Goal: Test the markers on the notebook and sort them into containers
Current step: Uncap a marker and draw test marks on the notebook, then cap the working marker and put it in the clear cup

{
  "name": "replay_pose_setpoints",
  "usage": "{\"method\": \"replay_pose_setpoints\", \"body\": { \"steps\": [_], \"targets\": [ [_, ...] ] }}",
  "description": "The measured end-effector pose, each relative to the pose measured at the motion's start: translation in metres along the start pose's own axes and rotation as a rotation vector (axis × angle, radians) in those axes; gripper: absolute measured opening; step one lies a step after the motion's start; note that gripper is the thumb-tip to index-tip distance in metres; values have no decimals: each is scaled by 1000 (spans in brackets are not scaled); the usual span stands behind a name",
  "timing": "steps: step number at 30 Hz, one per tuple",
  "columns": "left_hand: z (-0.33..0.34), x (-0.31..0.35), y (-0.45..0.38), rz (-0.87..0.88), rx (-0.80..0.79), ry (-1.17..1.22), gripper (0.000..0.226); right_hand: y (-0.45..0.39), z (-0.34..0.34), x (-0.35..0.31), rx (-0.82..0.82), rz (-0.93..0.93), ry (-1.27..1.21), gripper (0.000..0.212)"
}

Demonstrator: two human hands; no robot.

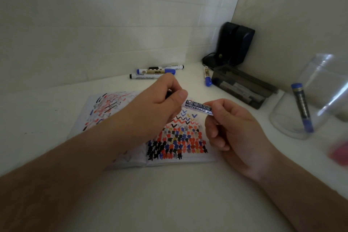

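— Where do we have the whiteboard marker (197, 107)?

— At the centre of the frame, above the open notebook (175, 137). Our left hand (160, 103) curls round one end, thumb over the top; our right hand (231, 128) pinches the other end between thumb and forefinger. The printed barrel shows in the gap between the two hands.

— Is the cap on?

— We cannot tell; both ends are hidden inside our fingers.

— And the others?

— Three markers (156, 71) lie side by side at the wall, upper centre. A blue-capped marker (207, 76) lies just beside the dark tray (263, 92) at the right. One blue marker (302, 108) leans inside the clear cup (282, 122) at the right edge.

— The notebook itself?

— Flat on the white table (169, 203), pages covered with red, blue and black marks.
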State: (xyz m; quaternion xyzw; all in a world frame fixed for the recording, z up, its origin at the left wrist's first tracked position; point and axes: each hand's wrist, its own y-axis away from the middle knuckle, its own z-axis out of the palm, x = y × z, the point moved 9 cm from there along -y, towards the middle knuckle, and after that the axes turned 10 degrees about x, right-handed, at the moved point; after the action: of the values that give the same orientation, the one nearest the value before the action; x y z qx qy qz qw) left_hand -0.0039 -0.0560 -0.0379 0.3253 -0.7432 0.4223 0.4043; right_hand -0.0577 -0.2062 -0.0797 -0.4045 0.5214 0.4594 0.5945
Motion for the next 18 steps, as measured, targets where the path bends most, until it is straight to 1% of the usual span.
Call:
{"method": "replay_pose_setpoints", "body": {
  "steps": [4,6,9,12,14,15,17,18],
  "targets": [
    [3,3,-4,6,3,-12,22,0,1,5,-16,19,-78,16],
    [7,-1,-4,-19,-26,-54,22,-3,-4,6,6,22,-45,15],
    [12,-11,-3,-60,-77,-211,18,-8,-14,1,52,-11,102,16],
    [5,-6,-5,21,25,-276,11,-9,-21,-10,108,-102,373,11],
    [2,-1,-7,90,51,-319,4,-8,-27,-18,159,-178,563,9],
    [3,-3,-7,106,35,-356,5,-8,-31,-23,191,-206,618,9],
    [5,-11,-8,115,-12,-422,21,-11,-45,-36,289,-245,657,11],
    [6,-14,-9,113,-23,-427,29,-16,-54,-44,364,-261,661,11]
  ]
}}
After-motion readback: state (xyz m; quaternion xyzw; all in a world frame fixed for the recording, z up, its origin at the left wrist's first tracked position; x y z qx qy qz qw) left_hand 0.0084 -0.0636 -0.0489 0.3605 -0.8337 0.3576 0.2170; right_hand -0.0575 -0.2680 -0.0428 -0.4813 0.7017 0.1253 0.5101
